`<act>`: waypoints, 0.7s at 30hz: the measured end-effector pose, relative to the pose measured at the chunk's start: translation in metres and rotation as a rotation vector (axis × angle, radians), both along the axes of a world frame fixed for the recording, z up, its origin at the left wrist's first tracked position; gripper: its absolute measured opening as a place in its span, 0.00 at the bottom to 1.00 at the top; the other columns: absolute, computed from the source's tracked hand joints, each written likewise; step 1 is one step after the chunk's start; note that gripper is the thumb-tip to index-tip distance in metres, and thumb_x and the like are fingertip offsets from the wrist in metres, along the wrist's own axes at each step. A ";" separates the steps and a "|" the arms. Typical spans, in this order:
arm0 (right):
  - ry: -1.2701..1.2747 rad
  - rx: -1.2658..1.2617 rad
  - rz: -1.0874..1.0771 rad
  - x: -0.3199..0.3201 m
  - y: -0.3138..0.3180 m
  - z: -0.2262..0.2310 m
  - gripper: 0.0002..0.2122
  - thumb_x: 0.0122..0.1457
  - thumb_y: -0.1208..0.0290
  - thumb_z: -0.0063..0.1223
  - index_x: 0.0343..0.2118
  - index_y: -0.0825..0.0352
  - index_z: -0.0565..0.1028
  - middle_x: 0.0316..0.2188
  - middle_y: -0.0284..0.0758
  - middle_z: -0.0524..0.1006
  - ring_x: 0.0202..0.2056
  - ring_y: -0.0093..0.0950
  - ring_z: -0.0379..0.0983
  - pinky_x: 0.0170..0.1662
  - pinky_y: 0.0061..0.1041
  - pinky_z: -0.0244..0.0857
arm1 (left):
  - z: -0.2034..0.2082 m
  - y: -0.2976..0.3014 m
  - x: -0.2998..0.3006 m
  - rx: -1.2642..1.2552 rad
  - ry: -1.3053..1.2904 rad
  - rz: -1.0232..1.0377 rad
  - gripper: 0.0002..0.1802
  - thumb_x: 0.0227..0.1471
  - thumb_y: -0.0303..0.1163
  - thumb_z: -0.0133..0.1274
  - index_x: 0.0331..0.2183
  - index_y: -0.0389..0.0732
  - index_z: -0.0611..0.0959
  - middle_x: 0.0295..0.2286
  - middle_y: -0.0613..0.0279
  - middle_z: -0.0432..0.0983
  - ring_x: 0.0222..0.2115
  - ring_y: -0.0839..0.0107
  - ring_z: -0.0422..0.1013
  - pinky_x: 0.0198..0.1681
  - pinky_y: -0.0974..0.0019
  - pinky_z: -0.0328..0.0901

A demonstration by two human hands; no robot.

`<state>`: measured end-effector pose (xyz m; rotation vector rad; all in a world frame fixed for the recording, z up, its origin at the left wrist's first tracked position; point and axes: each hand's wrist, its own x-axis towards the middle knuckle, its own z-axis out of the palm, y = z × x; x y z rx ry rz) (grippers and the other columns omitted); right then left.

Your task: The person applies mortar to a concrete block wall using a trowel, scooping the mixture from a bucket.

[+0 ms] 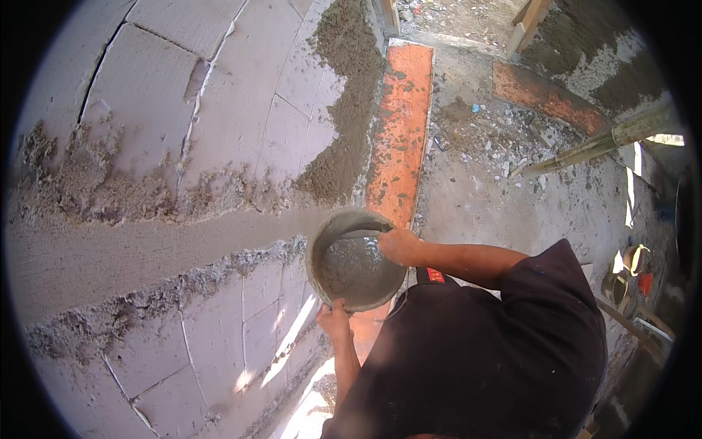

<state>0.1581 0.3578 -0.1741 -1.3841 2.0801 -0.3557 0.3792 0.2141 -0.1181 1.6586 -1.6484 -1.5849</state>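
A round grey bucket (316, 269) crusted with mortar is held in front of my body, beside the block wall (248, 132). Wet grey mortar (355, 271) lies inside it. My right hand (398, 246) is closed at the bucket's far right rim. A thin pale strip runs from that hand across the opening; whether it is the handle or a tool I cannot tell. At the near left rim, my left hand (335, 320) grips the edge with its fingers. Below the bucket an orange board (401, 132), spattered with mortar, lies along the foot of the wall.
A smooth mortar band (146, 245) crosses the wall, with rough mortar along its edges. Darker wet mortar (351, 110) covers the wall's far end. Rubble (490, 139) litters the floor. A bamboo pole (599, 143) slants in at the right, near a second orange board (548, 95).
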 end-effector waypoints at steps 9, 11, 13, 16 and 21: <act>0.192 -0.072 -0.095 0.006 0.006 0.036 0.09 0.51 0.72 0.51 0.30 0.72 0.80 0.29 0.46 0.81 0.31 0.40 0.81 0.33 0.38 0.75 | 0.052 -0.008 -0.049 -0.141 0.067 -0.260 0.05 0.43 0.22 0.55 0.21 0.30 0.78 0.18 0.61 0.75 0.19 0.77 0.65 0.24 0.68 0.62; 0.081 -0.024 -0.001 0.004 0.000 0.022 0.11 0.53 0.70 0.51 0.32 0.74 0.78 0.30 0.47 0.81 0.32 0.40 0.81 0.33 0.39 0.75 | 0.051 -0.012 -0.057 -0.324 -0.064 -0.338 0.08 0.42 0.23 0.56 0.18 0.31 0.76 0.16 0.62 0.73 0.19 0.78 0.64 0.23 0.68 0.62; -0.180 0.037 0.318 0.002 0.000 0.054 0.12 0.50 0.71 0.52 0.35 0.74 0.78 0.29 0.48 0.80 0.31 0.41 0.80 0.31 0.40 0.73 | 0.055 -0.017 -0.047 -0.286 -0.046 -0.304 0.09 0.41 0.24 0.56 0.16 0.31 0.75 0.15 0.62 0.72 0.18 0.78 0.63 0.22 0.67 0.60; -0.632 0.276 0.187 -0.009 0.008 0.059 0.13 0.51 0.69 0.54 0.36 0.72 0.77 0.22 0.39 0.77 0.22 0.31 0.75 0.25 0.33 0.69 | 0.042 -0.024 -0.037 -0.230 -0.027 -0.291 0.12 0.41 0.25 0.57 0.14 0.33 0.72 0.13 0.64 0.68 0.17 0.78 0.61 0.20 0.65 0.58; -1.090 0.178 0.035 -0.012 0.043 0.055 0.11 0.52 0.65 0.56 0.33 0.69 0.77 0.19 0.32 0.73 0.20 0.21 0.68 0.21 0.27 0.62 | 0.045 -0.034 -0.002 -0.212 -0.143 -0.207 0.12 0.43 0.24 0.56 0.14 0.35 0.72 0.14 0.65 0.69 0.16 0.78 0.61 0.18 0.65 0.57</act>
